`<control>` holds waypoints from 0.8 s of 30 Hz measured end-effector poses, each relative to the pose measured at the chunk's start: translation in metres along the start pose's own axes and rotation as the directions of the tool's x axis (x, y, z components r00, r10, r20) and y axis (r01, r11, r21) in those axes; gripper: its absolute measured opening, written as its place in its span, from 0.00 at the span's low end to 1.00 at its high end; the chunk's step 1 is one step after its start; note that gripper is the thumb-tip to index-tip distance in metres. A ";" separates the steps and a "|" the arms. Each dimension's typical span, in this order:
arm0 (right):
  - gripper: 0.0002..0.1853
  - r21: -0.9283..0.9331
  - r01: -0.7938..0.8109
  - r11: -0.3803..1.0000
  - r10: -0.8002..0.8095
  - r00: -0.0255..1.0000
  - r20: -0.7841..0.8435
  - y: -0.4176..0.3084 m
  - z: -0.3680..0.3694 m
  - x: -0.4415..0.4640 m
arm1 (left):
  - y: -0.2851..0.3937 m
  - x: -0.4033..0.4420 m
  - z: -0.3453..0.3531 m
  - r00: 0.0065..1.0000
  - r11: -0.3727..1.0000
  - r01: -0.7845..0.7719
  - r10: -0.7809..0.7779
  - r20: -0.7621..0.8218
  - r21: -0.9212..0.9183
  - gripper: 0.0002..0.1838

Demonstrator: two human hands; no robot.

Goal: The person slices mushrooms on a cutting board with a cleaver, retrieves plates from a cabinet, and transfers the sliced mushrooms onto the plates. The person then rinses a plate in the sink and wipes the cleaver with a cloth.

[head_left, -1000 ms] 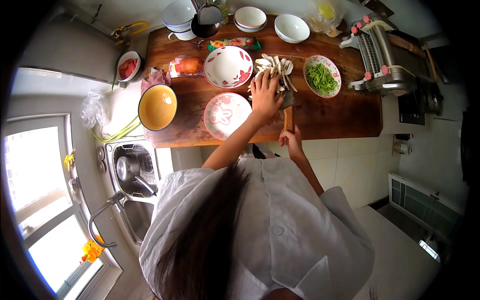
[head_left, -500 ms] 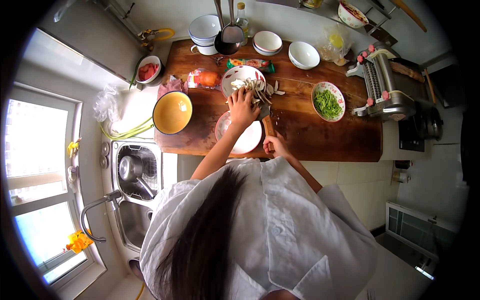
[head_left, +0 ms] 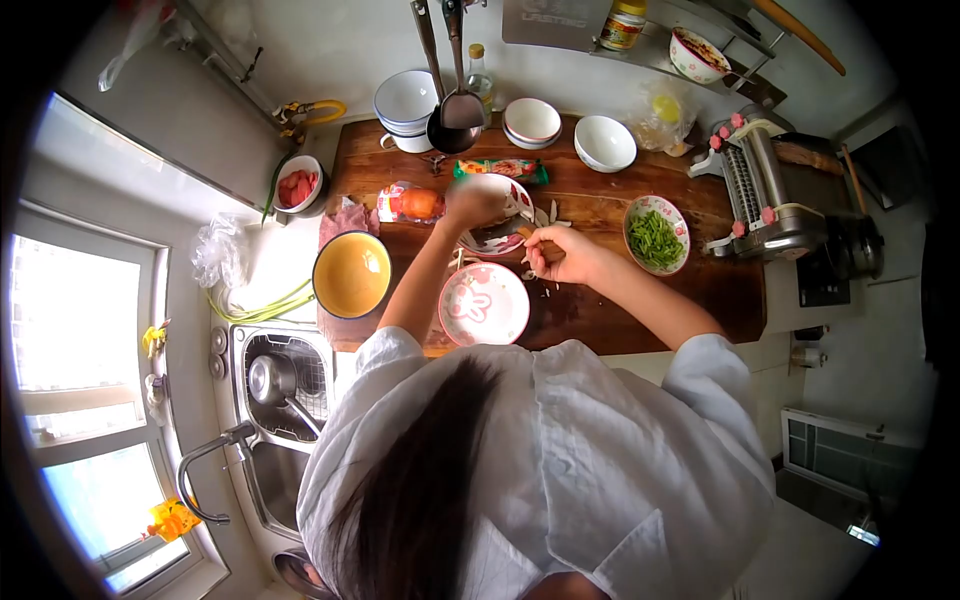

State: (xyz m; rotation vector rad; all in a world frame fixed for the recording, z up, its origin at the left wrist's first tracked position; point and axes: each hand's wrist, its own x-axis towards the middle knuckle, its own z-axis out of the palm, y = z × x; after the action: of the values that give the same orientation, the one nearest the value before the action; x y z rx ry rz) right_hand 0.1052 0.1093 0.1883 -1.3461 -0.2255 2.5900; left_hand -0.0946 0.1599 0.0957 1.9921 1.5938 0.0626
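My right hand (head_left: pixel 562 254) is closed around the wooden handle of a knife (head_left: pixel 497 241). Its broad blade lies over the near side of a patterned bowl (head_left: pixel 524 200). Over that same bowl is my left hand (head_left: pixel 474 204), smeared by motion, so its fingers cannot be read. A few pale slices (head_left: pixel 546 216), seemingly mushroom, lie on the wooden board just right of the bowl, with small scraps near the knife. Closer to my body sits a pink-and-white plate (head_left: pixel 484 303) with a rabbit design. My left hand hides much of the bowl's inside.
To the left stand a yellow bowl (head_left: pixel 352 274) and a packaged orange-red sausage (head_left: pixel 412 203). A bowl of chopped greens (head_left: pixel 656 234) is at right, near a pasta machine (head_left: pixel 750 190). White bowls (head_left: pixel 604 143) line the back. Ladles (head_left: pixel 461 108) hang overhead. A sink (head_left: pixel 275 480) is at left.
The heap of slices at the bowl's near right edge is gone from there. My right hand has moved up with the knife, its blade now over the bowl. The rabbit plate is uncovered.
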 end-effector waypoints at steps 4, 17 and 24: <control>0.07 0.005 -0.070 0.998 0.070 0.997 -0.008 -0.025 0.006 -0.011 | -0.060 0.039 0.032 0.983 0.930 -0.182 0.176 -0.045 -0.320 0.31; 0.07 -0.100 -0.127 0.987 0.122 0.991 -0.058 -0.021 -0.004 -0.099 | -0.043 0.012 0.037 0.997 0.995 -0.069 0.067 -0.029 -0.074 0.40; 0.05 -0.279 0.037 0.959 -0.057 0.996 -0.065 0.004 -0.041 -0.112 | -0.046 -0.024 0.033 0.876 0.903 -0.314 0.157 -0.456 -0.292 0.27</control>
State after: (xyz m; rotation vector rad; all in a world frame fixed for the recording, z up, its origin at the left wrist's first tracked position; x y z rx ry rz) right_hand 0.2011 0.0783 0.2523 -1.4999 -0.6223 2.5359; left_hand -0.1293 0.1302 0.0542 1.9487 1.4328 0.8803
